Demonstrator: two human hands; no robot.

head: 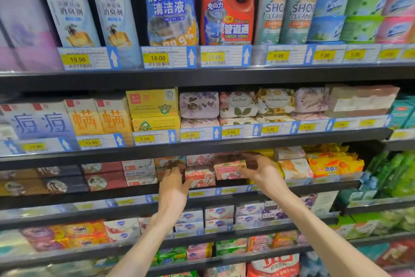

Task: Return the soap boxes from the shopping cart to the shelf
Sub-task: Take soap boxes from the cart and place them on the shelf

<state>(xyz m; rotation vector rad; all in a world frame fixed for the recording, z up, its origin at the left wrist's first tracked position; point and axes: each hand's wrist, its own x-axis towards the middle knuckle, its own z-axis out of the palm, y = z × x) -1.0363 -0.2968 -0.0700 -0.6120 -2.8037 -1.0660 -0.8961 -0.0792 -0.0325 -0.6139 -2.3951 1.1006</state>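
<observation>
Two pink goat-soap boxes sit on the third shelf (89, 198) from the top. My right hand (258, 171) grips one pink soap box (229, 168) from its right end, holding it just inside the shelf. My left hand (174, 184) holds the left side of a second pink soap box (199, 177), with the thumb against its front. More goat-soap boxes in white and brown (139, 174) stand to the left on the same shelf. The shopping cart is out of view.
Wrapped floral soaps (238, 104) and yellow boxes fill the shelf above. Yellow packets (332, 164) and green packs lie to the right of my hands. Lower shelves hold more soap boxes (219, 215). Tall bottles (170, 5) stand on the top shelf.
</observation>
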